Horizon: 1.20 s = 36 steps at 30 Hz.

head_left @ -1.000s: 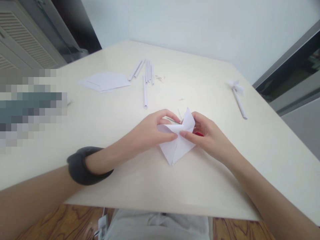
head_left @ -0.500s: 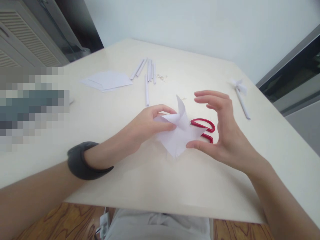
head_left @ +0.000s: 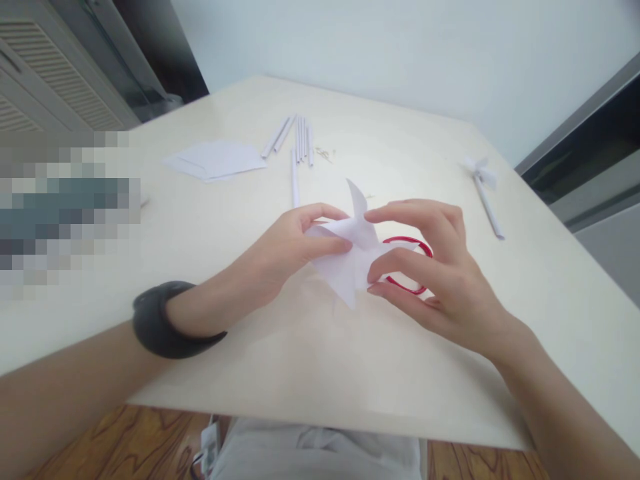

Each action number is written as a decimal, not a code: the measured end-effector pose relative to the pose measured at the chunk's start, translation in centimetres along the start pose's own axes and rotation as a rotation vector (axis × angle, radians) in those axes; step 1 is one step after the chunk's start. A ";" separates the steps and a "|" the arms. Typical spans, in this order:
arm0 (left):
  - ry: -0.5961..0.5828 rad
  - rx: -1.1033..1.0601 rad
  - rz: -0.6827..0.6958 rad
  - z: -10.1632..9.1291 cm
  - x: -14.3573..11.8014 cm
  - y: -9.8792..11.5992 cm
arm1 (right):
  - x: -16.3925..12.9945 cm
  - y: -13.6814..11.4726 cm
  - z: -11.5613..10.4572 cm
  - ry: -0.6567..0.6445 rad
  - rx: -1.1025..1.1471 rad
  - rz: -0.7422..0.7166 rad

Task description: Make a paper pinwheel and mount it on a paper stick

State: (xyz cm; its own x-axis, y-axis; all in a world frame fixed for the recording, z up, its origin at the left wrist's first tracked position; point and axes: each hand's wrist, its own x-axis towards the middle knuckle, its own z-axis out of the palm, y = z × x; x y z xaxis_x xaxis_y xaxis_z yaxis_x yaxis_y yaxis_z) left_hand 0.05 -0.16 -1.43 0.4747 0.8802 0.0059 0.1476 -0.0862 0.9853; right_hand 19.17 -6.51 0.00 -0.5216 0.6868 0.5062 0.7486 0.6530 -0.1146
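Note:
A white paper pinwheel [head_left: 345,267] is held just above the table, its blades partly folded toward the centre and one tip standing up. My left hand [head_left: 300,243] pinches it near the middle, thumb on top and fingers behind. At its right side, my right hand [head_left: 425,260] has thumb and a finger closed on the edge of a blade, while the index finger reaches to the upright blade. Red-handled scissors [head_left: 404,240] lie under and behind my right hand; their blades are hidden.
Several rolled paper sticks [head_left: 301,140] lie at the back, one stick [head_left: 295,177] nearer. Left of them are flat paper sheets [head_left: 220,160]. Small pale bits [head_left: 324,155] lie beside the rolls. A pinwheel on a paper stick [head_left: 487,203] rests at the right. A blurred patch covers the left.
My right hand has moved left onto the pinwheel, its wide-open fingers now closing at a blade's edge. The pinwheel has shifted slightly in my left hand.

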 end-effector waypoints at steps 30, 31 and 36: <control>0.035 0.288 0.109 0.7 -0.6 0.7 | 0.3 -0.5 2.2 0.084 0.265 0.492; 0.036 0.291 0.112 0.7 -0.6 0.7 | 0.3 -0.5 2.2 0.085 0.273 0.499; 0.040 0.316 0.106 0.7 -0.6 0.7 | 0.4 -0.5 2.3 0.066 0.323 0.544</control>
State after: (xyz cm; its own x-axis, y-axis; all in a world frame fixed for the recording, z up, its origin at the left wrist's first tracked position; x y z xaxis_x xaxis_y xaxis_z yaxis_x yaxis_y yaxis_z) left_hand 0.50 -1.12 -0.87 0.4684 0.8755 0.1184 0.3638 -0.3132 0.8773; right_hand 17.66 -5.87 -1.70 -0.0673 0.9331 0.3534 0.7331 0.2865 -0.6169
